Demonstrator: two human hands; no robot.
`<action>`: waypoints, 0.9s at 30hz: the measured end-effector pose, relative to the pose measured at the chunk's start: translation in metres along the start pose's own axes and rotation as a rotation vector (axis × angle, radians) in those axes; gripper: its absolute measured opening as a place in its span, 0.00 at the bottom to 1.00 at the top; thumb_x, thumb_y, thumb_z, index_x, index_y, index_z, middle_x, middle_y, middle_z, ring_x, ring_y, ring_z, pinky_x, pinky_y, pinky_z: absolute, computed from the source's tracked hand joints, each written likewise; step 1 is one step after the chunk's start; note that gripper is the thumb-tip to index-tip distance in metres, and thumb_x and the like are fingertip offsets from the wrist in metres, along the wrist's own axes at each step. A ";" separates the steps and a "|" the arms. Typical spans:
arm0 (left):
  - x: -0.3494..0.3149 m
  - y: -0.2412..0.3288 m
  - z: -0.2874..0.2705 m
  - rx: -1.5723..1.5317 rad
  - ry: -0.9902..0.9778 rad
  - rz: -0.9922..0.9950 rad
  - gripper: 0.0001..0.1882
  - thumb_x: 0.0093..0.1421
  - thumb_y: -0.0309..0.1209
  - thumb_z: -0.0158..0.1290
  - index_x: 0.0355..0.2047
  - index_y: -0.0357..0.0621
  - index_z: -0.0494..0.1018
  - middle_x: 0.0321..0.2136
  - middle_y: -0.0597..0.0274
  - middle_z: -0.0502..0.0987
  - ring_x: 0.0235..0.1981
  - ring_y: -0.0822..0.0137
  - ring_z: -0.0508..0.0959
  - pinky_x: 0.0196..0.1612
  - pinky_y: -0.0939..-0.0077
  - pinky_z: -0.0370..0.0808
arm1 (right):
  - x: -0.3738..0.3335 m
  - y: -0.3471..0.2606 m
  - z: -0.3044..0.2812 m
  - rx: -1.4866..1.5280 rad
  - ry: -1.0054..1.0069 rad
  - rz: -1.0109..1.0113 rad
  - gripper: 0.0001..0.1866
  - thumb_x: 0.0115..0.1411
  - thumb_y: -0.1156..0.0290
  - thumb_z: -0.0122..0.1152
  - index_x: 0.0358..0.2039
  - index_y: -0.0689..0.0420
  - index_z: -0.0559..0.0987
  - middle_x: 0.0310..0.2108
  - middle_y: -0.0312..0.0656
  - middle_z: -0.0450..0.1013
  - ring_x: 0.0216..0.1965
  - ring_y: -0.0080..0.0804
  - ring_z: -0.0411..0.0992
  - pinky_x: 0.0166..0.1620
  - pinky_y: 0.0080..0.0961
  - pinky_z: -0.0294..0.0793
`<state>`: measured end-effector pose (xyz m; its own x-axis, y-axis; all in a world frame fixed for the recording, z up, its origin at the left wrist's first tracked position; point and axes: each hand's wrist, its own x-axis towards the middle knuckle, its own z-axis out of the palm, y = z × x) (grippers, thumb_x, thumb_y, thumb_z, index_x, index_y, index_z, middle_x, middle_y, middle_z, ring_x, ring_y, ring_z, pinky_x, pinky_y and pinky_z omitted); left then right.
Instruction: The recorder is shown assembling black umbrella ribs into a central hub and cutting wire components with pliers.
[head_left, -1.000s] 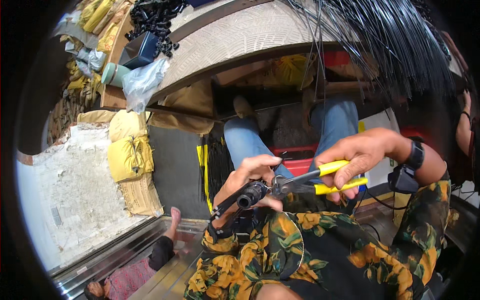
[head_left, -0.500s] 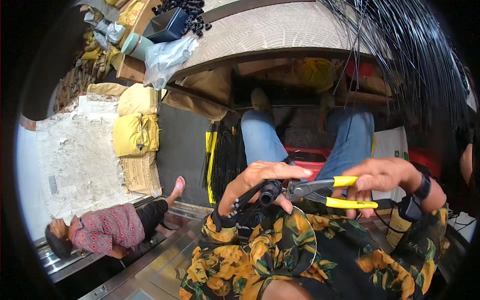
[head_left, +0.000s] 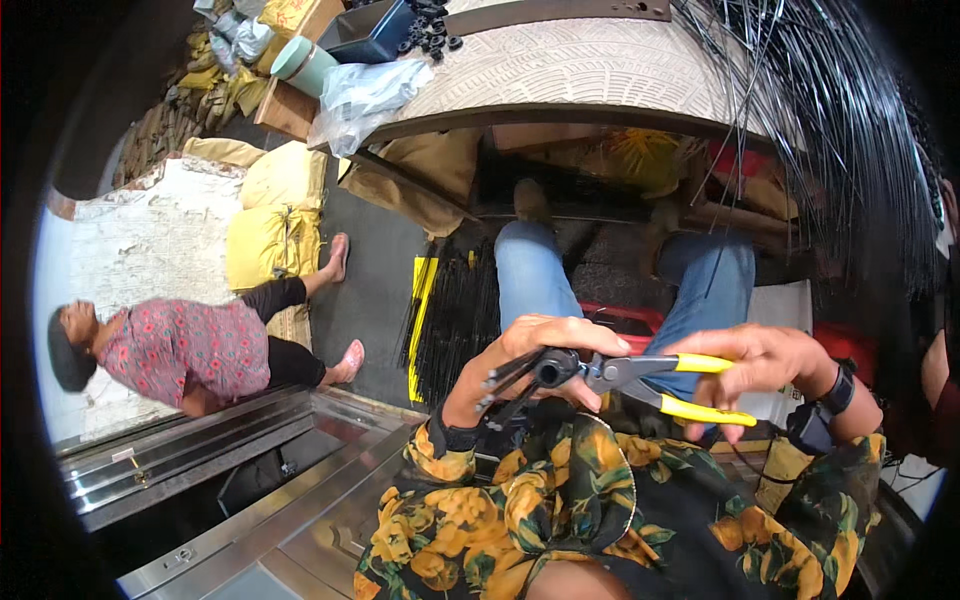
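My left hand is closed round a black tube-like hub whose hollow round end faces up. Several thin black rods stick out from the hub beside my left wrist. My right hand grips a pair of pliers with yellow handles, its fingers on both handles. The handles stand apart. The head of the pliers is at the hub's side, next to my left fingertips; what lies between its jaws is too small to make out.
Ahead is a patterned worktable with long black wires heaped at its right. A blue bin, green bottle and plastic bag are at its left. Black rods stand beside my left leg. Another person walks at left.
The pliers' handles have spread a little wider, and the hub has moved slightly to the right. The other person has stepped forward. The view has shifted slightly.
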<state>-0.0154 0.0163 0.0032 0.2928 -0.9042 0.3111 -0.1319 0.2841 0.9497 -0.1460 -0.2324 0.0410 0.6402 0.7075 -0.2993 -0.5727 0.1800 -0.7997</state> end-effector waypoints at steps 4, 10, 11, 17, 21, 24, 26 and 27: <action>-0.016 -0.002 0.008 0.153 0.247 -0.120 0.28 0.37 0.44 0.64 0.36 0.38 0.73 0.31 0.59 0.76 0.29 0.67 0.77 0.33 0.78 0.72 | 0.011 -0.003 0.016 -1.305 0.458 -0.345 0.22 0.46 0.65 0.63 0.42 0.54 0.70 0.39 0.44 0.68 0.31 0.37 0.70 0.31 0.27 0.71; -0.013 -0.005 0.023 0.154 0.270 -0.095 0.29 0.38 0.42 0.65 0.38 0.39 0.71 0.35 0.61 0.73 0.34 0.71 0.74 0.38 0.78 0.70 | 0.016 0.008 0.026 -1.668 0.823 -0.339 0.24 0.35 0.78 0.55 0.39 0.58 0.74 0.40 0.45 0.66 0.44 0.42 0.66 0.53 0.50 0.58; -0.011 -0.004 0.025 0.039 0.321 -0.158 0.29 0.39 0.41 0.65 0.39 0.38 0.70 0.36 0.60 0.73 0.35 0.71 0.73 0.38 0.78 0.70 | 0.016 0.004 0.024 -1.813 0.854 -0.306 0.27 0.36 0.78 0.55 0.43 0.58 0.74 0.41 0.45 0.65 0.44 0.41 0.66 0.57 0.52 0.54; -0.007 -0.012 0.010 0.130 0.289 -0.108 0.33 0.38 0.39 0.67 0.43 0.39 0.67 0.35 0.61 0.73 0.35 0.71 0.72 0.39 0.79 0.69 | 0.024 0.004 0.016 -1.866 0.858 -0.340 0.25 0.38 0.77 0.55 0.43 0.58 0.73 0.40 0.45 0.64 0.39 0.40 0.66 0.45 0.42 0.64; -0.007 0.003 0.000 0.181 0.258 -0.102 0.34 0.37 0.39 0.67 0.43 0.38 0.67 0.34 0.61 0.73 0.35 0.72 0.72 0.38 0.80 0.69 | 0.028 -0.005 0.020 -1.776 0.720 -0.262 0.20 0.41 0.76 0.55 0.39 0.58 0.72 0.38 0.46 0.64 0.36 0.40 0.65 0.38 0.34 0.65; -0.003 -0.005 0.004 -0.094 0.319 -0.121 0.37 0.35 0.42 0.67 0.43 0.38 0.67 0.32 0.64 0.71 0.31 0.73 0.72 0.36 0.81 0.69 | 0.009 -0.018 0.027 -1.541 0.522 -0.095 0.22 0.39 0.75 0.61 0.39 0.56 0.71 0.35 0.47 0.64 0.36 0.44 0.67 0.34 0.34 0.68; -0.004 -0.025 0.010 -0.211 0.300 -0.003 0.40 0.33 0.47 0.67 0.45 0.40 0.67 0.30 0.67 0.70 0.28 0.75 0.71 0.35 0.82 0.68 | 0.001 -0.020 0.020 -1.253 0.354 -0.086 0.17 0.49 0.68 0.63 0.39 0.56 0.73 0.28 0.44 0.66 0.28 0.43 0.69 0.29 0.32 0.69; -0.007 -0.027 0.012 -0.260 0.285 -0.002 0.41 0.33 0.49 0.66 0.46 0.40 0.66 0.28 0.68 0.70 0.28 0.75 0.71 0.35 0.83 0.67 | 0.000 -0.009 0.012 -1.041 0.246 -0.138 0.14 0.52 0.65 0.62 0.36 0.58 0.74 0.26 0.44 0.68 0.29 0.41 0.70 0.31 0.30 0.69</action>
<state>-0.0253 0.0113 -0.0247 0.5490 -0.7902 0.2724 0.1023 0.3870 0.9164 -0.1469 -0.2260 0.0548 0.8177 0.5480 -0.1764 0.1548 -0.5045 -0.8494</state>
